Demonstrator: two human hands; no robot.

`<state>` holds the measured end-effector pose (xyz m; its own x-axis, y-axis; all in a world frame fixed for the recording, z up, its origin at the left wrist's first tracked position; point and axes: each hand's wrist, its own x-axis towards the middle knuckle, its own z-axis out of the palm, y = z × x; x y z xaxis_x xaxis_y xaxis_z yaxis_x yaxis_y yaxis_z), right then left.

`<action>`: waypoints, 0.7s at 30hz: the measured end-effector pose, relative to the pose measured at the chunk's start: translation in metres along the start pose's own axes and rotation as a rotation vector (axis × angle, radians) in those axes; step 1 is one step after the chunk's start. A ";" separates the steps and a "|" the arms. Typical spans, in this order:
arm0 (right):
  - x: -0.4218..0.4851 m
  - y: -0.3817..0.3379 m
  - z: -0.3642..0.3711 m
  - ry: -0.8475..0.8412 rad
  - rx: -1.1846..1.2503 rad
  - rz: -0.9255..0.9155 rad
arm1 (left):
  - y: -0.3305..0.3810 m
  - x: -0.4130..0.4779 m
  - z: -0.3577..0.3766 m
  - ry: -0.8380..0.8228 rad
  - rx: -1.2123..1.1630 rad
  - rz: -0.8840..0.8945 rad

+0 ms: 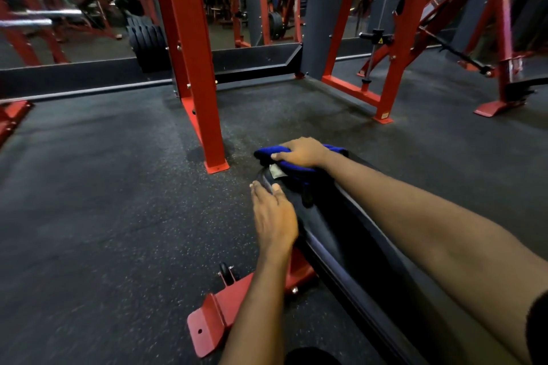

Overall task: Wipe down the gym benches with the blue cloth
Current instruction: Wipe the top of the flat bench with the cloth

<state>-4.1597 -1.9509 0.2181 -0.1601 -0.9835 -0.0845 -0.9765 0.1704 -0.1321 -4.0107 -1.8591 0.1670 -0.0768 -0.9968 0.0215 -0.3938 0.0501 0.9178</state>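
Bench: black pad, its far end being wiped.
Left hand: flat, fingers straight, rested on the bench's left edge.
Right hand: gripped the blue cloth, pressing it onto the far end.
Next: probably drawing the cloth back along the pad.
Tag: pale, unreadable.

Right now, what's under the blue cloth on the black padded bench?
The blue cloth lies on the far end of the black padded bench, under the right hand. A pale label peeks out beneath its edge. The pad directly under the cloth is covered.
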 end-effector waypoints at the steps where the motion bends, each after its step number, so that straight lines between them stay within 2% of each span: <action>1: 0.001 -0.001 -0.001 -0.005 0.000 0.018 | -0.004 -0.002 -0.012 -0.030 -0.003 0.015; 4: 0.005 -0.020 0.000 -0.005 -0.034 0.118 | -0.011 -0.007 -0.046 0.008 0.025 0.026; 7: -0.007 -0.050 0.009 0.003 -0.046 -0.048 | -0.017 -0.003 -0.067 0.196 0.019 0.071; 10: -0.027 -0.052 0.014 0.014 -0.046 -0.184 | -0.019 -0.006 -0.079 0.233 -0.007 0.072; 14: -0.033 -0.068 0.008 -0.042 0.005 -0.066 | -0.021 -0.021 -0.086 0.245 0.001 0.087; 16: -0.043 -0.085 0.011 -0.065 -0.085 -0.052 | -0.025 -0.025 -0.088 0.262 -0.002 0.068; 21: -0.105 -0.087 0.046 0.000 -0.467 -0.280 | -0.028 -0.024 -0.087 0.324 -0.013 0.059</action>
<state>-4.0509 -1.8599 0.1929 0.1152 -0.9873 -0.1091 -0.9422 -0.1434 0.3029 -3.9182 -1.8415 0.1755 0.1977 -0.9602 0.1975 -0.3850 0.1092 0.9164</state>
